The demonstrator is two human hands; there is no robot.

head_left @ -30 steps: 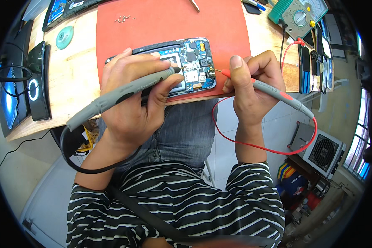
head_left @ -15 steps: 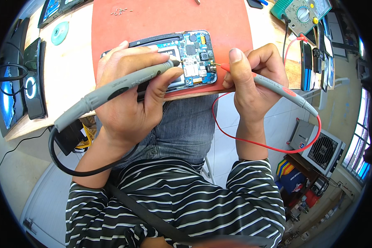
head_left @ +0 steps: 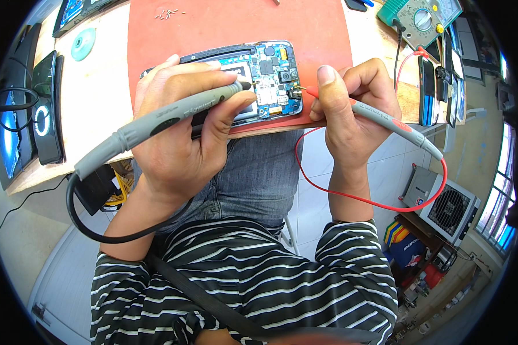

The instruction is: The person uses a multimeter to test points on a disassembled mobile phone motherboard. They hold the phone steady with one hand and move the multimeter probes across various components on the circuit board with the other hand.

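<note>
An opened smartphone point(head_left: 269, 77) lies at the front edge of the red mat point(head_left: 224, 23), its blue circuit board and battery bare. My left hand point(head_left: 178, 123) is closed around a grey test probe point(head_left: 149, 125) with a black cable, its tip at the board beside the battery. Part of that hand covers the phone's left portion. Between thumb and fingers of my right hand point(head_left: 357, 109) is a red-and-grey test probe point(head_left: 388, 122). Its metal tip meets the phone's right end near the camera module; whether either tip touches a contact is too small to tell.
A green analog multimeter point(head_left: 421, 22) stands at the back right, a red lead plugged in. Small screws point(head_left: 170, 14) lie on the mat's far part. A teal disc point(head_left: 83, 45) and dark phones point(head_left: 47, 109) are at left. Another phone point(head_left: 426, 92) sits at right.
The right probe's tip has shifted up slightly along the phone's right end. The phone appears nudged a little; both hands keep their probes and otherwise stay almost still.
</note>
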